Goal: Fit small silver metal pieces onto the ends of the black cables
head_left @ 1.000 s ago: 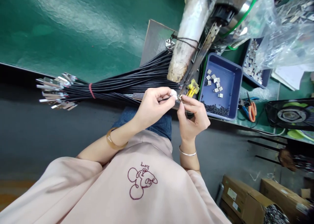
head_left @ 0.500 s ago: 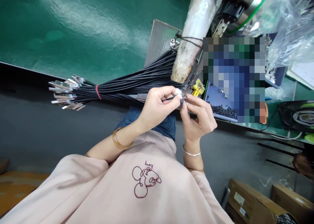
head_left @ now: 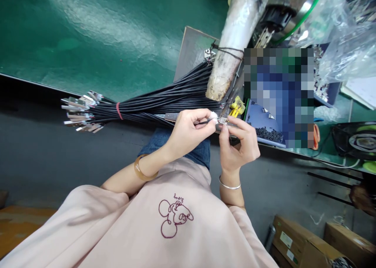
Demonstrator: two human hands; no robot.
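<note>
I have the black cable (head_left: 202, 122) low over the bench (head_left: 117, 44), near its front edge, with the small metal piece (head_left: 223, 120) right at the cable's end. I judge that I grip the cable so close to its end because a longer free stretch would wobble. The bundle of black cables (head_left: 167, 93) lies slantwise along the front edge, its banded end jutting past that edge; the red band (head_left: 119, 111) seems there to stop the lengths from straying. Their other ends reach over the gray board (head_left: 192, 44), under the wrapped tube (head_left: 227, 52), whose mouth hangs just beyond my hands, probably placed to serve this spot. The blue tray (head_left: 273, 142) with small black pieces (head_left: 268, 134) sits by the front edge, to my right, likely for an easy reach; blurred patches hide much of it. The yellow tool (head_left: 235, 110) lies between tray and hands.

My left hand (head_left: 190, 129) has thumb and forefinger pressed together on the cable, with something white, perhaps a wrap, at the tips. My right hand (head_left: 239, 142) pinches the metal piece between thumb and forefinger, barely apart, its other fingers loosely curled. Whether cable and piece touch, I cannot tell.
</note>
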